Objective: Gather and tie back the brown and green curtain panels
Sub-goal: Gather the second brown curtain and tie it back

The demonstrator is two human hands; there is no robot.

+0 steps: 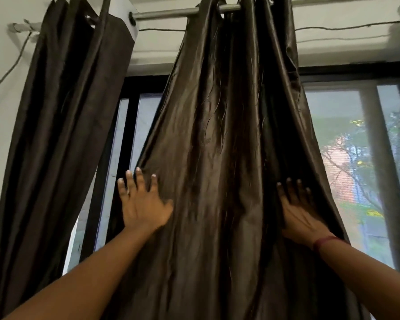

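On my feed the left hand (pixel 143 204) lies flat, fingers spread straight, pressing the left edge of the glossy dark brown satin curtain panel (pixel 217 146). The right hand (pixel 300 213), fingers also straight, rests on the panel's right-hand folds; neither hand grasps anything. I read the panel's long axis as vertical: gathered at the grey metal rod (pixel 162 12), flaring downward between the hands. A second dark brown panel (pixel 62 112) hangs bunched at left, before the black-framed window (pixel 333 135).
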